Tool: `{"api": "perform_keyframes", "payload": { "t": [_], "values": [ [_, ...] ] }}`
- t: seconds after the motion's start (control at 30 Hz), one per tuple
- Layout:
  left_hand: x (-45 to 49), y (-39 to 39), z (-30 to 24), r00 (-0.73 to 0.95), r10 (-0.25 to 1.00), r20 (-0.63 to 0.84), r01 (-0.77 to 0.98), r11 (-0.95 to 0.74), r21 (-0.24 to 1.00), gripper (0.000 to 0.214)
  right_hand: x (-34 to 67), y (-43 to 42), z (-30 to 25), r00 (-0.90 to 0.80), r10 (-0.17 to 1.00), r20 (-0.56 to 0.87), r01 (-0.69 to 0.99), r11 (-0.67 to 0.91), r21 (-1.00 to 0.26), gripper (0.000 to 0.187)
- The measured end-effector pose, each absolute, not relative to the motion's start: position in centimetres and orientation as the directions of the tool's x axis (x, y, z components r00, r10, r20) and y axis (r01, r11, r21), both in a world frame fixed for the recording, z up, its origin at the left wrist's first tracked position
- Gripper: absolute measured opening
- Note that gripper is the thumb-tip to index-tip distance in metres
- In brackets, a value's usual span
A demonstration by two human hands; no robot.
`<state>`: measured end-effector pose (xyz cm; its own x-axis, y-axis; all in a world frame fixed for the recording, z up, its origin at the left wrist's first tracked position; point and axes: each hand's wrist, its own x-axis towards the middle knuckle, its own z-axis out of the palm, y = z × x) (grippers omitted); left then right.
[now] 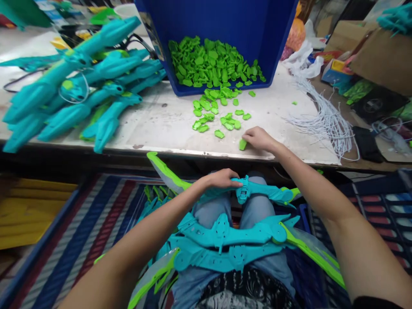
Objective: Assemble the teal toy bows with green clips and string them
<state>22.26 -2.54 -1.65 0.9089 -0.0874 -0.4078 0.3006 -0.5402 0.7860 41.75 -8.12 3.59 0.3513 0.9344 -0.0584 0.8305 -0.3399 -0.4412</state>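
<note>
My left hand (pixel 221 178) is closed over a teal and lime toy bow piece (pixel 257 192) that lies across my knees. My right hand (pixel 259 138) reaches onto the worktable (pixel 161 124) and pinches a small green plastic part (pixel 242 144) at the table's front edge. More small green parts (pixel 215 116) are scattered just beyond it, spilling from a tipped blue bin (pixel 222 25) filled with them. Two more teal bow pieces (pixel 231 242) rest stacked on my lap.
A pile of assembled teal toy pieces (pixel 80 86) covers the table's left side. A bundle of white strings (pixel 325 120) lies at the right, beside cardboard boxes (pixel 383 56) and clutter. A striped woven bag (pixel 83 227) sits below on the left.
</note>
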Motion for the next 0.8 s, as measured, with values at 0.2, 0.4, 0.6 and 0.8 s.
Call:
{"api": "perform_keyframes", "payload": {
  "t": [0.2, 0.4, 0.6, 0.8],
  "values": [
    [23.3, -3.3, -2.3, 0.842, -0.036, -0.538, 0.464, -0.461, 0.757, 0.045, 41.1, -11.3, 2.1, 0.342, 0.922, 0.183, 0.894, -0.259, -0.366, 0.031],
    [23.4, -3.1, -2.9, 0.846, -0.033, -0.532, 0.456, -0.471, 0.755, 0.046, 38.6, -14.9, 1.2, 0.149, 0.956, 0.253, 0.953, -0.070, -0.296, 0.030],
    [23.3, -2.9, -3.4, 0.865, -0.071, -0.496, 0.431, -0.400, 0.809, 0.043, 34.1, -22.5, -1.2, 0.011, 0.954, 0.300, 0.923, 0.106, -0.370, 0.028],
    [23.3, -3.0, -3.7, 0.865, -0.065, -0.497, 0.451, -0.332, 0.828, 0.046, 32.4, -24.8, -4.4, 0.025, 0.914, 0.404, 0.936, 0.120, -0.330, 0.024]
  ]
}}
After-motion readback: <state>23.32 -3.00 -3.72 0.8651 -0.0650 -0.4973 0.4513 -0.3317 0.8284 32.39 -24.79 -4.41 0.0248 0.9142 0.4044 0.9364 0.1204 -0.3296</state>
